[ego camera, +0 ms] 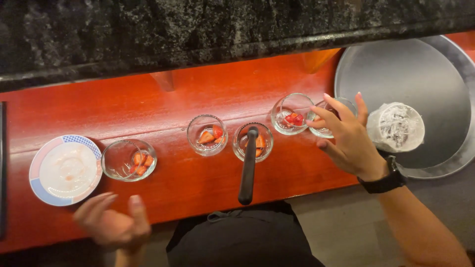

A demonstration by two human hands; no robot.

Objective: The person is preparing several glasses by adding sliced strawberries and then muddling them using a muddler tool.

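Several short clear glasses with cut strawberry pieces stand in a row on a red wooden counter [198,183]. My right hand [346,136] wraps its fingers around the far-right glass [327,118], next to another glass [292,113]. A black muddler [248,165] leans in the middle glass [253,142], its handle pointing toward me. Two more glasses [207,134] [129,159] stand to the left. My left hand [113,225] hovers blurred at the counter's near edge, fingers apart, holding nothing, below the leftmost glass.
A round plate [64,170] with a blue and pink rim sits at the far left. A large grey metal tray [410,74] lies at the right with a glass of ice [396,127] on it. A dark granite ledge [198,29] runs along the back.
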